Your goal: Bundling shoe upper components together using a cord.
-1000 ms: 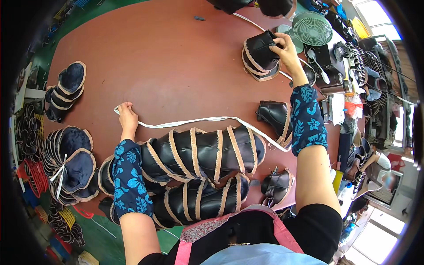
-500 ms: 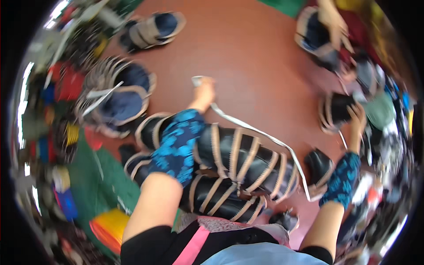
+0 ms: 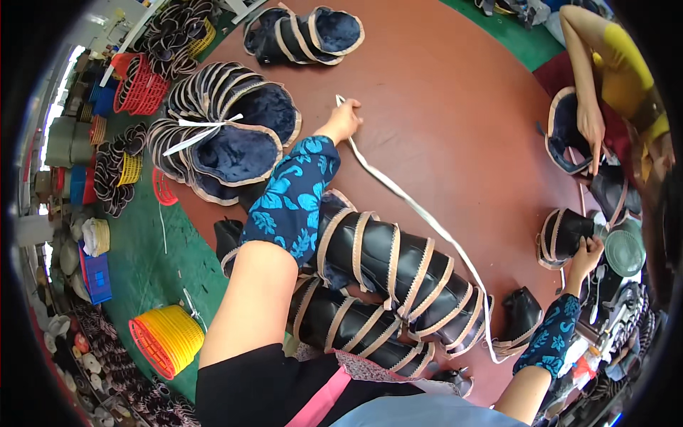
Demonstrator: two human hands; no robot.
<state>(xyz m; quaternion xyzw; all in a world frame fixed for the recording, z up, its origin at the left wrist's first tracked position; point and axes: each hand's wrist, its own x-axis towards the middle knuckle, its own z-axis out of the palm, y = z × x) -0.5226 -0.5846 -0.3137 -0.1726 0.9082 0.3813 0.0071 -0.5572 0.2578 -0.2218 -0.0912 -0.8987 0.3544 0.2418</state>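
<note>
A round reddish-brown worktop point(image 3: 455, 107) is filling the view, with green floor point(image 3: 153, 274) lying around it. The left hand point(image 3: 344, 119) is pressing one end of a long white strap point(image 3: 413, 206) on the worktop at about 11 o'clock, fingers curled together on it. The strap is running to 5 o'clock, past two rows of stacked black shoe uppers point(image 3: 398, 274) with beige trim. The right hand point(image 3: 585, 255), at 3 o'clock, is gripping a small black upper bundle point(image 3: 562, 238), fingers closed on it. If the strap is pulled, I think it may be catching on the stacks and shifting them. Another person's hand point(image 3: 590, 128) is working at 2 o'clock. The middle of the worktop is giving open room; the right edge is crowded.
</note>
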